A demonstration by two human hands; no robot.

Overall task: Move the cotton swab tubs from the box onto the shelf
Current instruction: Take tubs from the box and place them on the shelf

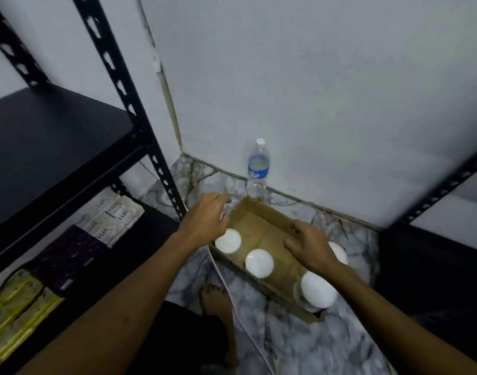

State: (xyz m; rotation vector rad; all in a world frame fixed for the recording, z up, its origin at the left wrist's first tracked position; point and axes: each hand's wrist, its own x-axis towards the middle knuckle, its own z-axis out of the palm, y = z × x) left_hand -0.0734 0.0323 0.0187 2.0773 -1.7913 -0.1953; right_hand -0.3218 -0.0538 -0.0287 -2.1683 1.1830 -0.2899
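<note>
Both hands hover over the cardboard box point(261, 226) — left hand point(205, 217), right hand point(310, 244) — four white-lidded tubs point(259, 263) inside.

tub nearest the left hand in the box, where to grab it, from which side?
Take the tub by its round white lid, coming straight down from above. It stands upright in the box corner, walls covering two sides, so only the top is open to the left hand.

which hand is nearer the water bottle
Left. The left hand hovers by the box's far left corner, just down-left of the water bottle. The right hand is over the box's right side, farther below it.
</note>
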